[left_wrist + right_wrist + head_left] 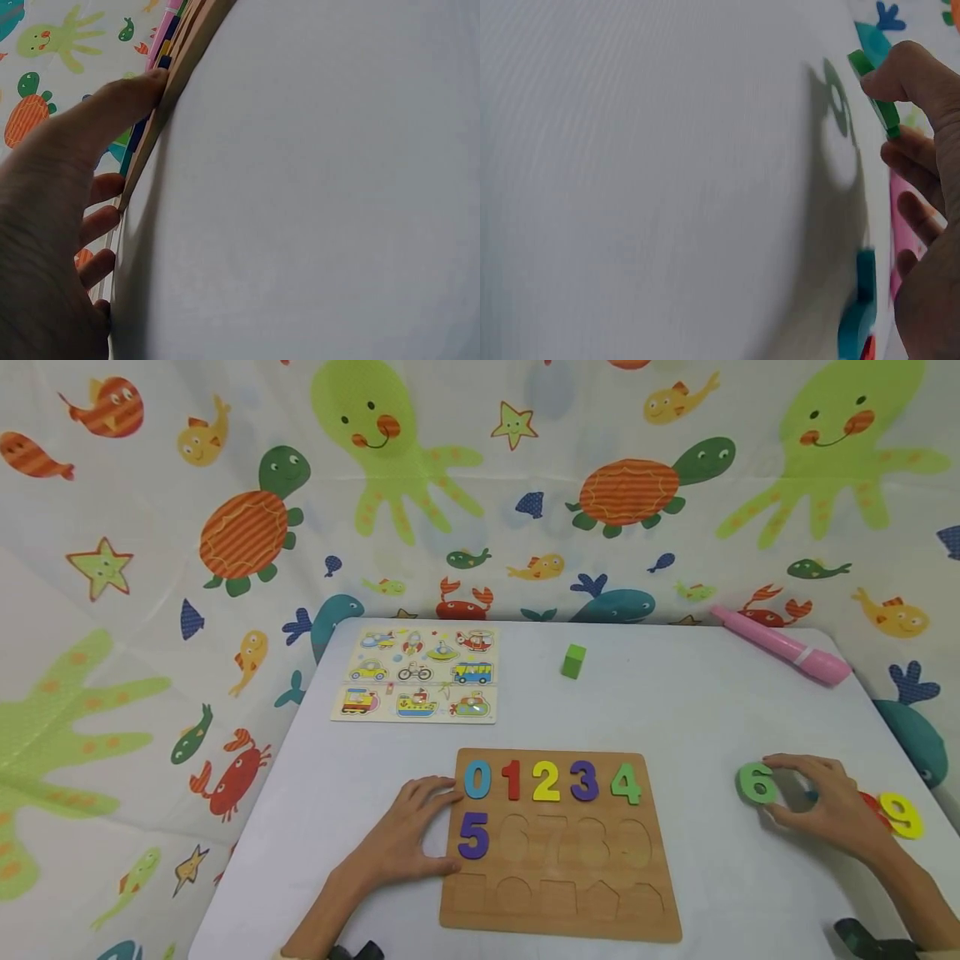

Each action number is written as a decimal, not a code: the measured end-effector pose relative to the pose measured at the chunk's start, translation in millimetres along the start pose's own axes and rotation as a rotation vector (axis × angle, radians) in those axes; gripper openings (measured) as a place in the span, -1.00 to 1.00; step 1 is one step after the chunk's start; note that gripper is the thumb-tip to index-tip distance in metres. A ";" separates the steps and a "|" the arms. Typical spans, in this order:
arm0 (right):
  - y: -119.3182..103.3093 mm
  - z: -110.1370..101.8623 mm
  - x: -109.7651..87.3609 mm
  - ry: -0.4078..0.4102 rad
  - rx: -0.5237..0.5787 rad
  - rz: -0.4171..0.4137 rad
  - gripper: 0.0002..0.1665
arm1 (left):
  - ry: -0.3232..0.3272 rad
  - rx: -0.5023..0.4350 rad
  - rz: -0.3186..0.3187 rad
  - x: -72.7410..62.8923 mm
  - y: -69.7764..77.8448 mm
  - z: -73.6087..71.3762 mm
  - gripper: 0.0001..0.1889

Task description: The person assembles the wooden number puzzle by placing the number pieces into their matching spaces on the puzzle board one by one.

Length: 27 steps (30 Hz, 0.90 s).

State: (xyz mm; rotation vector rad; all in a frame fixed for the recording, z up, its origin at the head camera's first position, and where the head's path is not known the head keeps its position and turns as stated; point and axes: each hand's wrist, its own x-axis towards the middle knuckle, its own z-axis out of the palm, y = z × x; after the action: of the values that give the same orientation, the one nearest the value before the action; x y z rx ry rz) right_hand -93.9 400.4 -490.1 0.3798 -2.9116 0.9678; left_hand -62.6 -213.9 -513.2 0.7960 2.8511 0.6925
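Note:
A green number 6 [756,784] is pinched between the thumb and fingers of my right hand [821,806], at the right of the table. In the right wrist view the 6 [876,94] is raised off the tabletop, its shadow beside it. My left hand [405,831] rests against the left edge of a wooden number board [562,910], fingers and thumb spread apart. The board's upper row carries blue 0, red 1, yellow 2, purple 3 and green 4; a purple 5 [473,836] starts the second row. Other outlined recesses are bare.
Under and behind my right hand lie a yellow 9 [901,816], a partly hidden red piece [873,807] and a teal piece [859,319]. A vehicle picture board [420,672], a green block [573,662] and a pink tube-shaped object [783,647] lie along the back.

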 end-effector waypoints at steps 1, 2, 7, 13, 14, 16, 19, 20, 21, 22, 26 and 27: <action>-4.3 2.8 3.9 0.008 0.015 -0.018 -0.25 | 0.001 -0.003 0.001 -0.2 0.0 -0.3 -0.01; -8.8 6.2 8.0 0.012 0.022 -0.030 -0.25 | 0.002 -0.005 0.000 -0.4 0.0 -0.5 -0.01; -38.3 29.9 30.7 0.031 0.027 -0.060 -0.26 | 0.005 -0.014 -0.004 -0.9 -0.8 0.0 -0.01; -80.4 65.8 51.4 0.065 0.042 -0.139 -0.27 | 0.000 -0.018 -0.003 -1.8 -1.8 1.6 -0.01; -87.1 71.8 54.3 0.065 0.051 -0.159 -0.26 | 0.001 -0.018 -0.004 -1.9 -1.9 1.7 -0.01; -100.4 83.6 59.4 0.059 0.069 -0.196 -0.25 | 0.007 -0.019 -0.001 -1.7 -1.9 1.7 -0.01; -121.0 100.7 64.6 0.042 0.106 -0.238 -0.22 | 0.008 -0.019 0.001 -1.3 -1.6 1.6 -0.01; -128.0 106.4 65.4 0.037 0.124 -0.251 -0.21 | 0.008 -0.020 0.000 -1.0 -1.5 1.5 -0.01; -134.8 112.2 66.0 0.037 0.143 -0.266 -0.22 | 0.009 -0.021 0.000 -0.9 -1.4 1.5 -0.01; -140.9 118.1 66.2 0.035 0.157 -0.284 -0.21 | 0.009 -0.022 -0.001 -0.8 -1.3 1.6 -0.01; -163.6 140.0 64.1 0.030 0.223 -0.378 -0.18 | 0.010 -0.029 0.000 -0.2 -1.4 1.7 -0.01; -168.3 144.9 63.2 0.025 0.238 -0.404 -0.17 | 0.011 -0.029 0.000 -0.1 -1.5 1.7 -0.01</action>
State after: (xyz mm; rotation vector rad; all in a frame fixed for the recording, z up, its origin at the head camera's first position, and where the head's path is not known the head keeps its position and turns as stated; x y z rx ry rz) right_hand -109.3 170.2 -500.4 0.9153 -2.5480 1.2290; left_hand -62.9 -214.4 -515.5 0.7912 2.8437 0.7387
